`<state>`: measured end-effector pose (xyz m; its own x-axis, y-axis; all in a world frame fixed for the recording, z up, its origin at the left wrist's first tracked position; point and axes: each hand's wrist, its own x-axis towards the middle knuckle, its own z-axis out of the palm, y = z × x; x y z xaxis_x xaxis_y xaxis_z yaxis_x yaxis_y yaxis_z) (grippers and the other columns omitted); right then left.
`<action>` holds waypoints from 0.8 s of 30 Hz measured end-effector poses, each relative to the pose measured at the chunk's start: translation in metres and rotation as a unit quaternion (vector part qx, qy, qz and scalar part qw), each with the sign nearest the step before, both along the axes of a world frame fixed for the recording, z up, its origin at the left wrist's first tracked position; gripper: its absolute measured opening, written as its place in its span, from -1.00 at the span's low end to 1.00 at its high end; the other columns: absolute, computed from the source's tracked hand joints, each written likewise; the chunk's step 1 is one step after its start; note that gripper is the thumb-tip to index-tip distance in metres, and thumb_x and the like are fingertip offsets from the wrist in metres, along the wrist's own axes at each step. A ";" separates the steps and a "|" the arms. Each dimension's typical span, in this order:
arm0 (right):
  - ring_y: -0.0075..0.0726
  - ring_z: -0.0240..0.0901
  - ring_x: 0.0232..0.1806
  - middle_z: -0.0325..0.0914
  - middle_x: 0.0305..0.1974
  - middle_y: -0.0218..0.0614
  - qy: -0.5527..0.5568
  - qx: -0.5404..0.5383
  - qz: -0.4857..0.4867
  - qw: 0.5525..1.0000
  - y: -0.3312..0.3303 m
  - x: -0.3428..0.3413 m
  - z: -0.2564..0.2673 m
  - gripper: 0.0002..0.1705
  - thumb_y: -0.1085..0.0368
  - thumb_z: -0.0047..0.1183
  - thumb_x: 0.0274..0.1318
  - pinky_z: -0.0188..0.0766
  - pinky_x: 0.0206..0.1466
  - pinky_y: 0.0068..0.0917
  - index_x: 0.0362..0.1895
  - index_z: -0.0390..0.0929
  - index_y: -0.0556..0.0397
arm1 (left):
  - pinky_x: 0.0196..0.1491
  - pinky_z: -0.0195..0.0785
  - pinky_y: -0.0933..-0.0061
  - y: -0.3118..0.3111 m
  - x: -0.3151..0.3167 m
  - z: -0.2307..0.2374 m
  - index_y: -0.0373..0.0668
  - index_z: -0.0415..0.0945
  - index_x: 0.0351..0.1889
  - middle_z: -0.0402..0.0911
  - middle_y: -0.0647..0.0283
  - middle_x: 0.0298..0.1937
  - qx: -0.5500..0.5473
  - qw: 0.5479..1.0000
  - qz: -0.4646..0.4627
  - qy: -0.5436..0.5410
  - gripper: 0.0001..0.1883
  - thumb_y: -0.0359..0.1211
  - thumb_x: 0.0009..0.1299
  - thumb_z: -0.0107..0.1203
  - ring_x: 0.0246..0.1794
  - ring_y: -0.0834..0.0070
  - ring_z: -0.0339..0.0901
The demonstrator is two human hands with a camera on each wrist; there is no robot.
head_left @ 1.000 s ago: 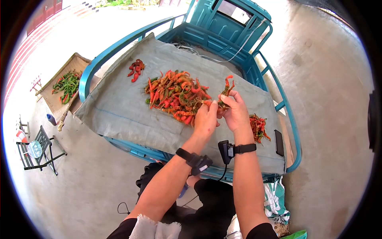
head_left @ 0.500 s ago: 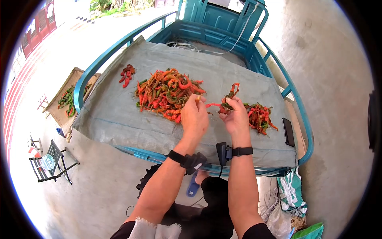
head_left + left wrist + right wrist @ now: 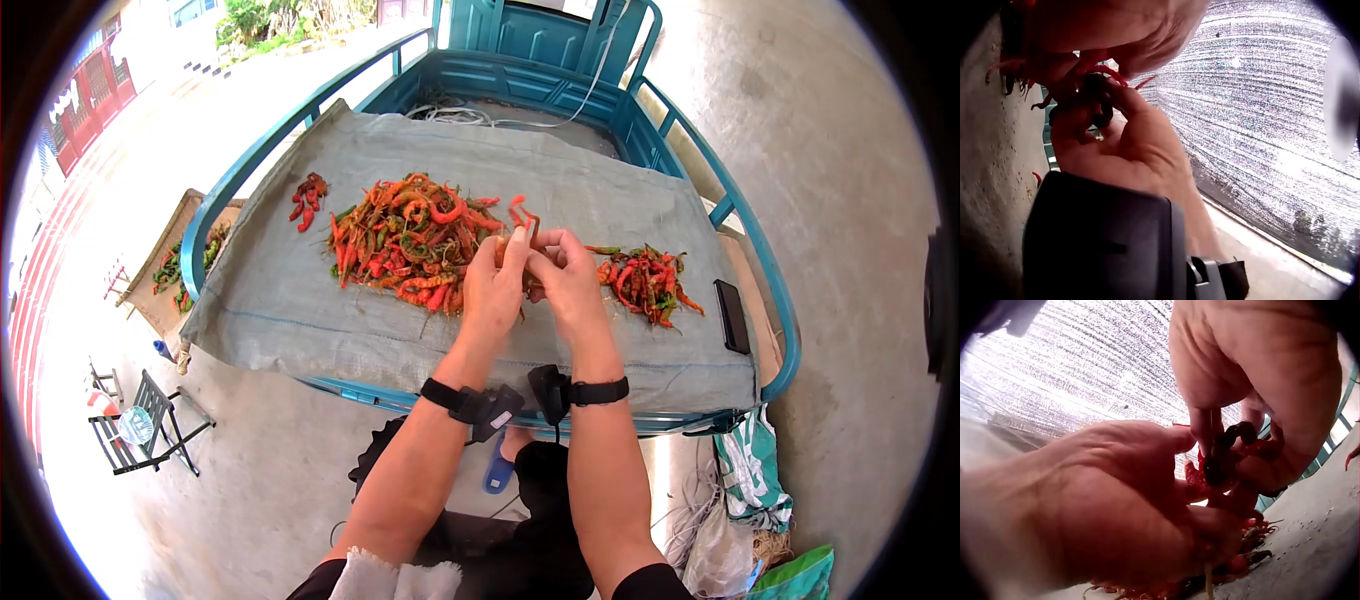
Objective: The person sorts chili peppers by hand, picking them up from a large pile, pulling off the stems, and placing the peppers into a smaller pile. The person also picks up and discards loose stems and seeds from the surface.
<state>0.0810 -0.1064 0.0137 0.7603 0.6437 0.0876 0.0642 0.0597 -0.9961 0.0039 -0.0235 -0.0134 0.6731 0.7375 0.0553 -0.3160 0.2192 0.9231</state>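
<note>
Both hands meet over the right edge of a big heap of red and green chili peppers (image 3: 410, 235). The right hand (image 3: 572, 285) grips a small bunch of peppers (image 3: 524, 212), whose red tips stick up above the fingers. Against it the left hand (image 3: 493, 290) pinches part of the same bunch with thumb and fingers. In the right wrist view dark and red peppers (image 3: 1213, 469) show between the fingers of both hands. A smaller pile of peppers (image 3: 650, 285) lies right of the right hand, and a few red ones (image 3: 309, 200) lie far left.
A grey cloth (image 3: 290, 330) covers the bed of a teal cart with side rails (image 3: 740, 190). A black phone (image 3: 732, 316) lies near its right edge. Left of the cart are a tray of peppers (image 3: 165, 300) and a folding chair (image 3: 150, 420); sacks (image 3: 755, 470) lie at lower right.
The left hand first moved apart from the right with a pepper, then came back against it. The right hand has shifted left with its bunch. The head view has turned somewhat.
</note>
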 end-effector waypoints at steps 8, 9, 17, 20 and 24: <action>-0.20 0.62 0.07 0.65 0.04 -0.13 -0.327 -0.097 -0.010 0.940 -0.003 -0.017 0.000 -0.50 0.33 0.30 0.22 0.54 0.10 -0.27 0.22 0.52 0.12 | -0.25 0.37 0.54 -0.002 -0.008 0.010 -0.15 0.50 -0.03 0.52 0.42 -0.23 -0.135 0.990 -0.016 -0.025 -0.77 -0.19 0.60 0.18 -0.25 0.66 0.44; -0.19 0.61 0.09 0.64 0.07 -0.11 -0.318 -0.098 -0.001 0.943 -0.005 -0.019 0.003 -0.45 0.35 0.31 0.20 0.54 0.12 -0.28 0.27 0.49 0.10 | -0.24 0.39 0.53 -0.001 -0.007 0.010 -0.15 0.51 -0.02 0.53 0.42 -0.23 -0.147 0.988 -0.010 -0.040 -0.78 -0.22 0.60 0.18 -0.25 0.66 0.45; -0.19 0.54 0.25 0.54 0.24 -0.01 -0.214 -0.045 0.067 0.973 -0.009 -0.023 0.003 -0.14 0.55 0.27 0.13 0.52 0.30 -0.31 0.51 0.23 0.10 | -0.20 0.53 0.44 0.009 0.005 -0.014 -0.20 0.52 0.09 0.65 0.31 -0.10 -0.133 0.984 0.049 -0.106 -0.80 -0.31 0.63 0.11 -0.17 0.54 0.60; -0.29 0.51 0.26 0.53 0.24 -0.09 -0.097 0.065 0.135 0.984 -0.013 -0.019 -0.004 -0.16 0.59 0.22 0.15 0.53 0.28 -0.35 0.52 0.20 0.15 | -0.21 0.56 0.42 0.008 0.001 -0.010 -0.21 0.52 0.10 0.68 0.28 -0.07 -0.160 0.980 0.041 -0.112 -0.79 -0.31 0.64 0.08 -0.15 0.51 0.65; -0.32 0.56 0.19 0.59 0.17 -0.12 -0.117 0.037 0.103 0.987 -0.016 -0.021 0.001 -0.30 0.59 0.17 0.17 0.56 0.22 -0.38 0.41 0.33 0.20 | -0.31 0.50 0.49 0.009 -0.007 -0.003 -0.14 0.53 0.08 0.70 0.33 -0.13 -0.191 0.979 0.006 -0.071 -0.82 -0.32 0.62 0.07 -0.22 0.54 0.65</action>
